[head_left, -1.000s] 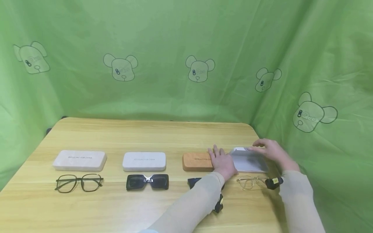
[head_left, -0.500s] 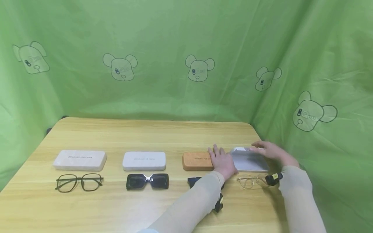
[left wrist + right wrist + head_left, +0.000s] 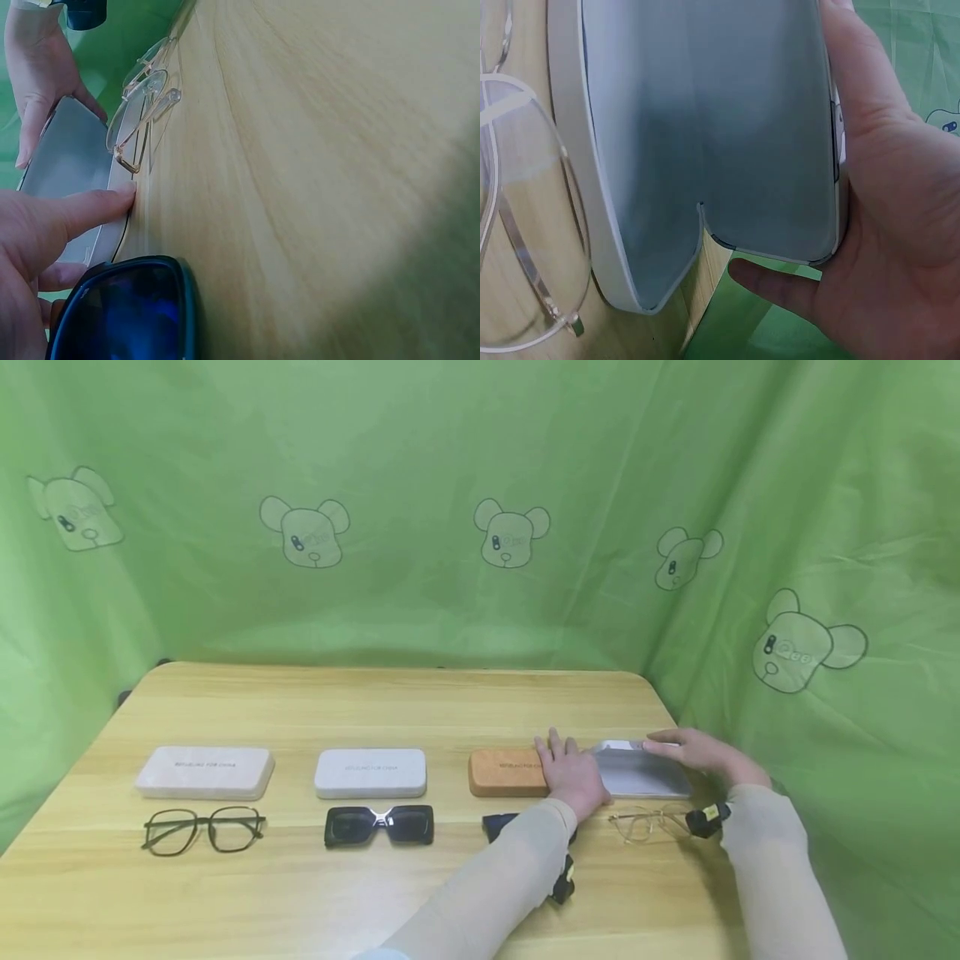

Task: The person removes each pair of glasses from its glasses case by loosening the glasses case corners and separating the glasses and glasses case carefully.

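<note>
At the right of the table an opened glasses case [image 3: 642,774] shows its grey lining, its lid raised at the back. My right hand [image 3: 701,752] grips the raised lid, its thumb along the lid's edge and a finger at the lid's end in the right wrist view. My left hand [image 3: 576,779] touches the left end of this case. Its thumb presses the front wall in the left wrist view, while other fingers spread straight over the right part of the brown case [image 3: 506,772]. Thin gold-framed eyeglasses [image 3: 637,827] lie in front of the opened case.
Dark sunglasses [image 3: 498,825] lie partly hidden under my left forearm. Further left are black sunglasses [image 3: 380,827], black-framed eyeglasses [image 3: 202,831], a white case [image 3: 370,774] and a pinkish-white case [image 3: 204,772]. A green curtain [image 3: 405,610] surrounds the wooden table [image 3: 337,702].
My right hand's fingers have lowered slightly and settled closer on the lid's edge. My left hand and the eyewear keep their places; the view shifts a little.
</note>
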Tool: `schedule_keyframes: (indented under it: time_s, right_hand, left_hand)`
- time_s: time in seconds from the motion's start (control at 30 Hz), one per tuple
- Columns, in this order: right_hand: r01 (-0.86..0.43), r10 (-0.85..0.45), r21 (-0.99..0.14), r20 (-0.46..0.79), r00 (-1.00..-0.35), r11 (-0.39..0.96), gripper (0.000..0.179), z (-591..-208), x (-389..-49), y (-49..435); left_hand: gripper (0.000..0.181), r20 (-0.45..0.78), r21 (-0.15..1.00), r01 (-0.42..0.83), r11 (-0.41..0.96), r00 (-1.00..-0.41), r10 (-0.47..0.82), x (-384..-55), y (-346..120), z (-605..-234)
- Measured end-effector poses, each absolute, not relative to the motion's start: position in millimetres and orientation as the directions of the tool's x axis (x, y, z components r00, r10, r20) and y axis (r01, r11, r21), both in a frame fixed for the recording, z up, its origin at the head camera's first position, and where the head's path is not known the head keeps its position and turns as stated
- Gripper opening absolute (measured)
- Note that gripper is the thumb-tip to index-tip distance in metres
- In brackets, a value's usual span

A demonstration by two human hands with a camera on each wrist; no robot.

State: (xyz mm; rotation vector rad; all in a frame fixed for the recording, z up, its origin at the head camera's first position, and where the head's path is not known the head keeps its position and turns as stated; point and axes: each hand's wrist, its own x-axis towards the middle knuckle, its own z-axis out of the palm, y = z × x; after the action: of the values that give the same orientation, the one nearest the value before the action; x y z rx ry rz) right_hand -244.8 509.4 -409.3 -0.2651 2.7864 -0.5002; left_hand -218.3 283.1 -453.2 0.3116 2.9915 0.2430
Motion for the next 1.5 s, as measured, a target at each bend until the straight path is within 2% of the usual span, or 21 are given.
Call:
schedule_keyframes:
  time_s: [0.63,0.87,1.17,1.5]
  right_hand:
    - [-0.184,-0.284,-0.384,-0.222,-0.933,0.905,0.053,-413,-237,511]
    - [-0.187,-0.278,-0.37,-0.21,-0.937,0.91,0.053,-417,-235,514]
    - [-0.22,-0.283,-0.366,-0.129,-0.95,0.904,0.052,-425,-228,517]
    - [-0.196,-0.238,-0.365,-0.076,-0.968,0.91,0.062,-433,-223,517]
  left_hand:
    - [0.069,-0.106,0.211,0.197,0.957,-0.969,0.223,-220,282,-453]
    - [0.073,-0.101,0.216,0.198,0.956,-0.97,0.223,-219,282,-453]
    - [0.071,-0.097,0.21,0.205,0.956,-0.969,0.229,-216,282,-453]
    - [0.068,-0.093,0.214,0.208,0.954,-0.968,0.232,-219,281,-454]
